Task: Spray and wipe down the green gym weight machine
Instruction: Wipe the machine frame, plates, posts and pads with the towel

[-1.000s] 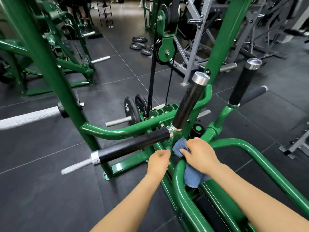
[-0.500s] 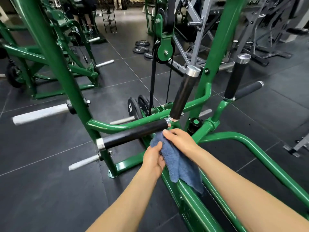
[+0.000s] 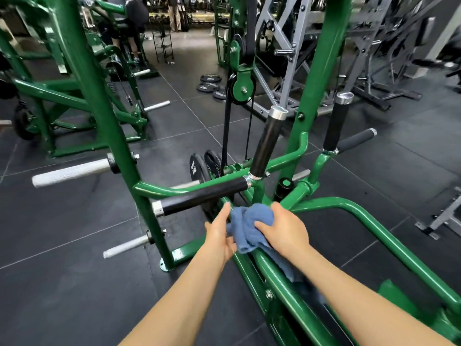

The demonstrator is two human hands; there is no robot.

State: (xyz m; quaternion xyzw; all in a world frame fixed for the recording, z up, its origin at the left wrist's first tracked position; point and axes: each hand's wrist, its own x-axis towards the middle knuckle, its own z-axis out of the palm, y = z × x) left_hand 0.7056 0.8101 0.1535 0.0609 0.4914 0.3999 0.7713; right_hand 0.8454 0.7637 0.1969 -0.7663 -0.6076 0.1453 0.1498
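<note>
right hand point(image 3: 284, 229): fingers curled over bunched blue cloth point(image 3: 249, 227), gripping it on green frame rail point(image 3: 282, 275)
left hand point(image 3: 220, 233): index finger straight along cloth's left edge, thumb on its lower edge; a pinch can't be told
cloth tail: trails back along rail, under right forearm
edges: black handle point(image 3: 202, 197) just left of hands; bare floor point(image 3: 62, 270) left
hidden: rail under cloth; lower frame cut off by picture edge

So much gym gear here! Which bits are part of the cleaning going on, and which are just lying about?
Part of the job:
blue cloth
left hand
right hand
green machine frame
black handle

Just lying about:
loose weight plates on the floor
grey rack
neighbouring green machine
</note>
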